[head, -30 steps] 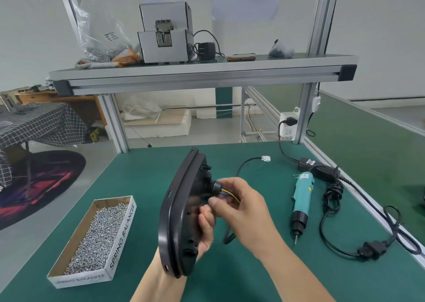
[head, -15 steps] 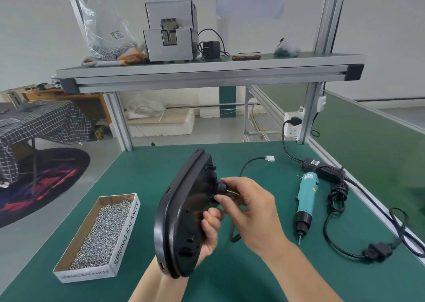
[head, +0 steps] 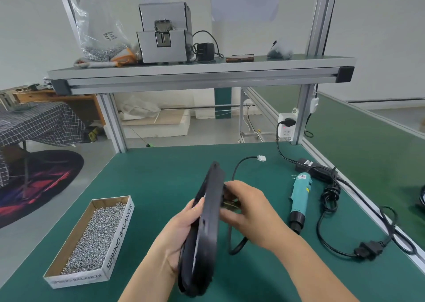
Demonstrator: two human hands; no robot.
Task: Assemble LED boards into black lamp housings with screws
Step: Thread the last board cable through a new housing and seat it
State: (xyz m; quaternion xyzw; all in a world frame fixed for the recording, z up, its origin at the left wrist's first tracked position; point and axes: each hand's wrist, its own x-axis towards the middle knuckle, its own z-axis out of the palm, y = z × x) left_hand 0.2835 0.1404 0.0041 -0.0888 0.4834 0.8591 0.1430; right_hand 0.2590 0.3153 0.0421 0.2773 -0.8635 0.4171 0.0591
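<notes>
Housing (head: 207, 228) has turned since a second ago: its back face showed then, now I see it edge-on, upright and tilted, held above the mat near me. Green mat (head: 161, 175) covers the bench; past it grey floor, a dark rug (head: 46, 182) and a checked cloth (head: 39, 124) on the left, white wall behind.

Left hand (head: 181, 230) grips the housing from the left, fingertips (head: 200, 204) curled over its edge. Right hand (head: 250, 212) has its fingers curled at the back face where the black cable (head: 236, 246) comes out; the pinch is hidden and blurred, so I cannot tell what it grips.

Cable loops on the mat and its white connector (head: 261, 158) lies further back. Box of screws (head: 92, 239) sits left, well apart. Teal screwdriver (head: 299, 198) lies right, its cord coiled beside it, adapter (head: 308, 163) behind. Shelf (head: 202, 71) above carries a grey machine (head: 164, 35) and a bag of screws (head: 101, 39).
</notes>
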